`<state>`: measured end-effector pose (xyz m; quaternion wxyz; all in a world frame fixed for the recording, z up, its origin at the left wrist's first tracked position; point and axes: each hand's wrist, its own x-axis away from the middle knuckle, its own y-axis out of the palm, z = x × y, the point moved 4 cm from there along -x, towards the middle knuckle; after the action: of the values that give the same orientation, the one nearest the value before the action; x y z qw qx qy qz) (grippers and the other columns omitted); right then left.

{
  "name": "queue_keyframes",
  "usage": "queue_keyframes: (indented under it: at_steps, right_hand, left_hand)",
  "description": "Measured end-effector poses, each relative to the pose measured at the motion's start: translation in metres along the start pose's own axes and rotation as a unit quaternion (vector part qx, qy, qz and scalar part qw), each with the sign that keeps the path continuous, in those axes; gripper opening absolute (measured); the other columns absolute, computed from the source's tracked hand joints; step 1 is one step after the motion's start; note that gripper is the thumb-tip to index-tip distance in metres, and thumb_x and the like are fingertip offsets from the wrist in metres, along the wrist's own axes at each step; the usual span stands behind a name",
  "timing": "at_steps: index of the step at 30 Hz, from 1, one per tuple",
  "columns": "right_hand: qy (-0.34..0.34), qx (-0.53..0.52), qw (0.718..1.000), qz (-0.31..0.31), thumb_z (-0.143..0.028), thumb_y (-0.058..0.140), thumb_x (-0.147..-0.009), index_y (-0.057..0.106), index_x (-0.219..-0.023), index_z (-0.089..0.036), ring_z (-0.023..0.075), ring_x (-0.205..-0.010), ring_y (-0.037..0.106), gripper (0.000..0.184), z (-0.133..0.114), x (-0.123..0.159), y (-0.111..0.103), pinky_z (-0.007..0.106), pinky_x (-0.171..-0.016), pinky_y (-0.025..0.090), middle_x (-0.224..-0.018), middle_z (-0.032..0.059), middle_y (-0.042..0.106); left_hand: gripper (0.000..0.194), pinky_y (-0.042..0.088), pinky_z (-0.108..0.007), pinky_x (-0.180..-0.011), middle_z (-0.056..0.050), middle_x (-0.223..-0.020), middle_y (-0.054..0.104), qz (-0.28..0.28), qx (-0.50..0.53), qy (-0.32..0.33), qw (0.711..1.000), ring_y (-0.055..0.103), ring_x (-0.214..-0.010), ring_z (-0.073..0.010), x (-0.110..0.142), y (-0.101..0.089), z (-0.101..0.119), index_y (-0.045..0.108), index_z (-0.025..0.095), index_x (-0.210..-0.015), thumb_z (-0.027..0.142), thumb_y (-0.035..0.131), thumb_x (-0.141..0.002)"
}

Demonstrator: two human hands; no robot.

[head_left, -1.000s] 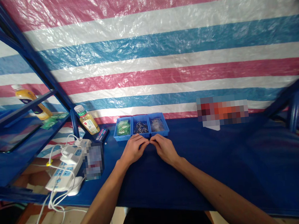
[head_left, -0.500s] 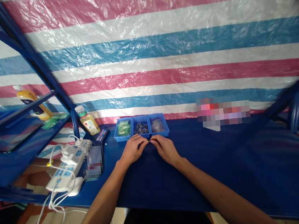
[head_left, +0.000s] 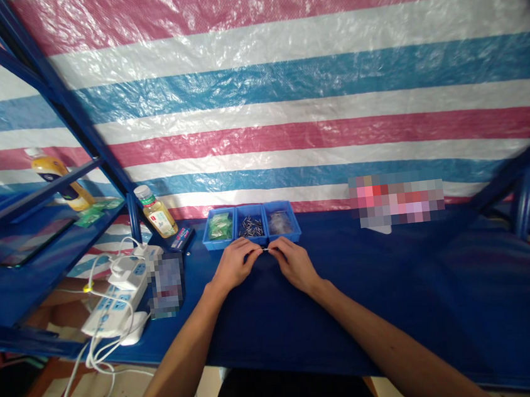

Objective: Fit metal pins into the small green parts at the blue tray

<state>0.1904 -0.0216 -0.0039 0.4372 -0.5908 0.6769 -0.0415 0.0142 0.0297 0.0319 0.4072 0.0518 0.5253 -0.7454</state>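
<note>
2 grips closed: left hand [head_left: 237, 266], right hand [head_left: 295, 265] pinching tiny metal piece [head_left: 265, 249], mostly hidden by fingertips [head_left: 257, 253].

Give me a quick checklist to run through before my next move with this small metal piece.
1. Small metal piece pinched between left hand and right hand: ok.
2. Condition of the piece: cannot tell, too small.
3. Middle blue bin holding metal pins: ok, pins lie inside.
4. Contents of the clear bag in the right bin: cannot tell.
5. Power strip apart from both hands: ok.
</note>
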Motion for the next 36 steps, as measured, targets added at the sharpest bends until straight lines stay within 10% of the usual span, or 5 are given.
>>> queue_keyframes:
  at_steps: [36]
  right_hand:
    - [-0.021, -0.041, 0.999, -0.023, -0.031, 0.047, -0.107, 0.066, -0.103, -0.025, 0.0205, -0.087, 0.068, 0.020, 0.000, 0.001, 0.003, 0.032, -0.080, 0.053, -0.098, 0.0052, 0.071]
  left_hand:
    - [0.024, 0.052, -0.030, -0.077, -0.007, -0.089, 0.069, -0.030, 0.008, 0.009, 0.999, 0.064, -0.085, -0.0178, 0.003, 0.010, 0.002, 0.071, 0.018, -0.099, 0.031, 0.051, -0.106]
